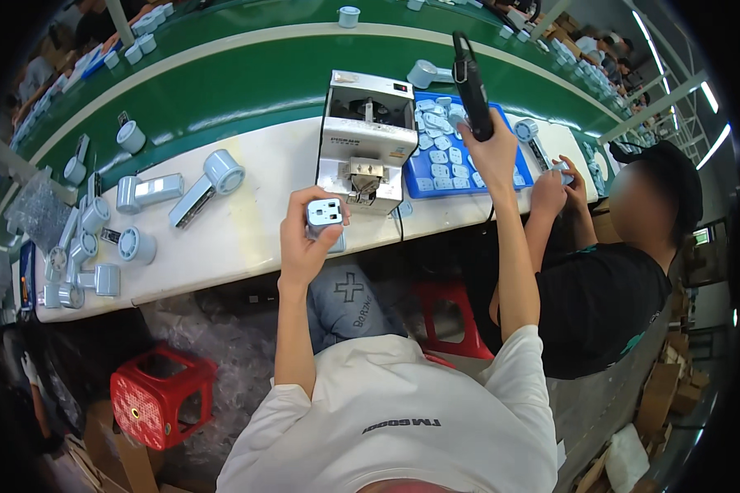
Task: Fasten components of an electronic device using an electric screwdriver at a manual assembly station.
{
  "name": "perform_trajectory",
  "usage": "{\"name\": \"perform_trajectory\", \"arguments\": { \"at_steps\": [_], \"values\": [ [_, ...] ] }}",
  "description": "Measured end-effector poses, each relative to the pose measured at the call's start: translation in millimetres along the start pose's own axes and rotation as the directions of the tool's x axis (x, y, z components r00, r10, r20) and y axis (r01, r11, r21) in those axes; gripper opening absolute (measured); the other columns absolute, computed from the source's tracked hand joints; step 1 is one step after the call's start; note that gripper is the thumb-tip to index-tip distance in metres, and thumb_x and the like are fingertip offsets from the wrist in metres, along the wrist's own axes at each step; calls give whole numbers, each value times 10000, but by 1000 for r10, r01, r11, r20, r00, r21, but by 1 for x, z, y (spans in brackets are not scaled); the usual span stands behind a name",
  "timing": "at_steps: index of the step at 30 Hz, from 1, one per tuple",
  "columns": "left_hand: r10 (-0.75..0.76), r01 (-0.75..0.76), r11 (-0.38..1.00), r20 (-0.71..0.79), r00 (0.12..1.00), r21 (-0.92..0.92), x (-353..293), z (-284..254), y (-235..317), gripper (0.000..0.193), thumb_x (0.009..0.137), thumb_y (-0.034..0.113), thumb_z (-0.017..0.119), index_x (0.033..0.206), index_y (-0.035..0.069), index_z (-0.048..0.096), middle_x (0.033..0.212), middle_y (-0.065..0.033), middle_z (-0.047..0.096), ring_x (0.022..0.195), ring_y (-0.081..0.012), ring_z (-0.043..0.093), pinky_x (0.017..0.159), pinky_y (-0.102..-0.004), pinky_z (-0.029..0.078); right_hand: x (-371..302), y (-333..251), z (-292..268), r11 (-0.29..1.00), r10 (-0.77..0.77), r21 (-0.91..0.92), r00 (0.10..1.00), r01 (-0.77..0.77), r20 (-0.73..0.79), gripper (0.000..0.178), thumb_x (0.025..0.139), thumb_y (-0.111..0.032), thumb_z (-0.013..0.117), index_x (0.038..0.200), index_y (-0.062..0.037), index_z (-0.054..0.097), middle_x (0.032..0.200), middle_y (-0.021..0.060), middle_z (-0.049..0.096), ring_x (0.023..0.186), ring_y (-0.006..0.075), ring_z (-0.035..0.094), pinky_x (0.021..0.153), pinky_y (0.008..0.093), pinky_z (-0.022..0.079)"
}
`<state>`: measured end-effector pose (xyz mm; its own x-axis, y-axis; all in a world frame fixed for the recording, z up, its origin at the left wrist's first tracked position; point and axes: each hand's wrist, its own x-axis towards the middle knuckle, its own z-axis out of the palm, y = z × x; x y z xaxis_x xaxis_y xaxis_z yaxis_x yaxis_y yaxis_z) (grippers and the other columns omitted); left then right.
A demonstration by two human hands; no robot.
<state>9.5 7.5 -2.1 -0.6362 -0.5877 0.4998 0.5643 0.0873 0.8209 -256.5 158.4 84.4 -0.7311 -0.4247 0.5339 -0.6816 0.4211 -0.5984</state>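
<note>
Above the table's front edge, my left hand [303, 234] is closed round a light blue plastic housing [325, 214]. Its end face, with small dark slots, is turned up. My right hand [493, 152] grips a black electric screwdriver [470, 86], raised above a blue tray [460, 186] of small light blue plastic parts [440, 156]. The tool's tip cannot be made out. Between my hands stands a metal-and-white bench machine [366, 140] with an open top and a small metal outlet at its front.
Several light blue handheld fan-shaped units [222, 171] lie on the white table [263, 222] to the left. A green conveyor [255, 74] runs behind. At right, a co-worker in black [584, 304] handles a similar unit. Red stools [160, 394] stand below.
</note>
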Motion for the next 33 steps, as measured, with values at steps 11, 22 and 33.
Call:
{"name": "perform_trajectory", "arguments": {
  "at_steps": [11, 22, 33],
  "values": [
    [-115, 115, 993, -12, 993, 11, -9, 11, 30, 544, 830, 411, 666, 1163, 12, 508, 982, -69, 593, 881, -132, 564, 787, -245, 444, -126, -129, 18, 708, -705, 232, 691, 668, 160, 368, 550, 15, 670, 903, -75, 615, 880, 50, 672, 682, 196, 644, 585, 288, 490],
    [-42, 41, 999, 55, 998, 26, -19, 0, 18, 539, 799, 322, 693, 1180, -6, 498, 978, -81, 585, 890, -147, 561, 785, -257, 445, -157, -155, 11, 780, -626, 192, 732, 596, 271, 373, 574, -7, 689, 934, -67, 612, 1008, 72, 673, 682, 186, 645, 581, 274, 494],
    [123, -122, 989, -6, 992, 79, -5, 11, 15, 383, 841, 232, 649, 1117, 1, 516, 929, -112, 631, 790, -134, 575, 729, -254, 460, -100, -158, -4, 468, 9, 853, 967, -230, 256, 477, 852, -522, 568, 897, -59, 462, 604, 23, 418, 427, 109, 374, 410, 253, 327]
  ]
}}
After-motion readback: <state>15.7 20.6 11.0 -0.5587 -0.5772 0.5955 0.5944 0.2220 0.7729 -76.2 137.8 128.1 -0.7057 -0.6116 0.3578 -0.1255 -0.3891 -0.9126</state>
